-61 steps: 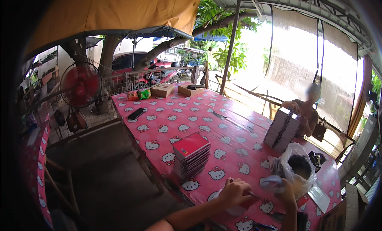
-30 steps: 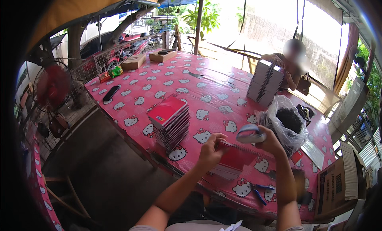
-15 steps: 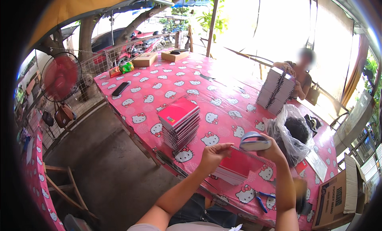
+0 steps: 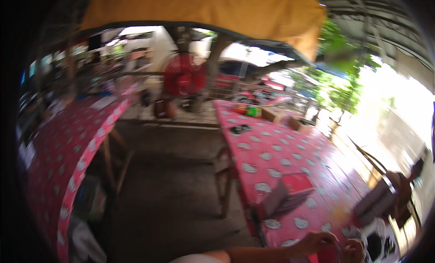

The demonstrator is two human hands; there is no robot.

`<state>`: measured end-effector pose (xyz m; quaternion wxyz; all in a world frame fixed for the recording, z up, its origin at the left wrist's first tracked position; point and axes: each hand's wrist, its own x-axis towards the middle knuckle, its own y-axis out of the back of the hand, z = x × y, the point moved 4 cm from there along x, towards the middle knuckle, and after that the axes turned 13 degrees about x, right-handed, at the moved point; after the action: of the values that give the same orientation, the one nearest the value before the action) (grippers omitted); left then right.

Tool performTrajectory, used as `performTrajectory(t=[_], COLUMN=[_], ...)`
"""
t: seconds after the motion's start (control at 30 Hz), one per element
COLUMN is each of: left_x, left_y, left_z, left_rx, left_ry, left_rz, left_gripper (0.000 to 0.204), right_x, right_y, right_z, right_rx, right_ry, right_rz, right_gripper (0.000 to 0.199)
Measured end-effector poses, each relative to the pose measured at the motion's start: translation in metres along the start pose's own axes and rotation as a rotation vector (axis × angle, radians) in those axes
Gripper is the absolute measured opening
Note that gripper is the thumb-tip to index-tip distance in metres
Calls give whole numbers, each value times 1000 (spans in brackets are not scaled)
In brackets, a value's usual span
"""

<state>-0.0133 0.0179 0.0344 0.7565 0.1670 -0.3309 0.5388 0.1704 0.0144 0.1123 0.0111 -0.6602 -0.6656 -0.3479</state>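
- Two-sided support, presumably for steadiness: left hand [image 4: 315, 245] and right hand [image 4: 355, 251] are flanking red notebook [image 4: 329, 255].
- Fingers are blurring; cannot tell whether pinching.
- Notebook stack [image 4: 289, 194] is standing beyond-left of fingers.

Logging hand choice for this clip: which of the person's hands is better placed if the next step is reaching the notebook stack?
Probably the left hand: though the picture is blurred, it lies nearer the notebook stack, while the right hand sits farther right, beyond the left.
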Motion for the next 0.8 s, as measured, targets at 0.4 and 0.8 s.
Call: performTrajectory(t=[0.4,0.8], left_x=[-22,-25], left_y=[-23,-61], left_z=[76,13], left_rx=[386,-38], left_ry=[113,234], left_rz=[177,247], left_gripper=[19,16], right_x=[-59,-75], right_y=[-31,13], right_z=[-50,-32], right_rx=[144,60], right_ry=[231,243], right_rz=[166,112], right_gripper=[18,19])
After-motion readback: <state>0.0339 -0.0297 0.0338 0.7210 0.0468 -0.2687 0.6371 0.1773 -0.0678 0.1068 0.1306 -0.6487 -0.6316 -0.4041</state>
